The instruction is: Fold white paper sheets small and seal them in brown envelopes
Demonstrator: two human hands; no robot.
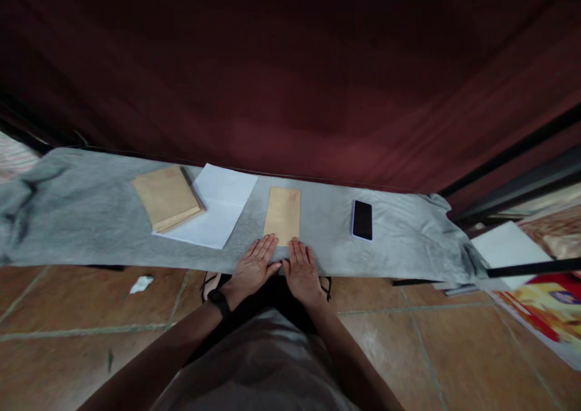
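Note:
A single brown paper envelope (282,214) lies flat on the grey cloth, its short side toward me, with a small reddish print near its far right corner. My left hand (254,267) rests flat with fingers stretched out, the fingertips at the envelope's near left corner. At the near right corner lies my right hand (301,270), also flat, fingers extended. Neither hand grips anything. To the left, a stack of brown envelopes (167,196) sits partly on top of white paper sheets (227,199).
A grey cloth (100,211) covers the long narrow surface. On its right part lies a phone (362,220) with a dark screen. A dark red curtain (290,96) hangs behind. White scrap (141,284) lies on the tiled floor; a colourful package (544,308) is at far right.

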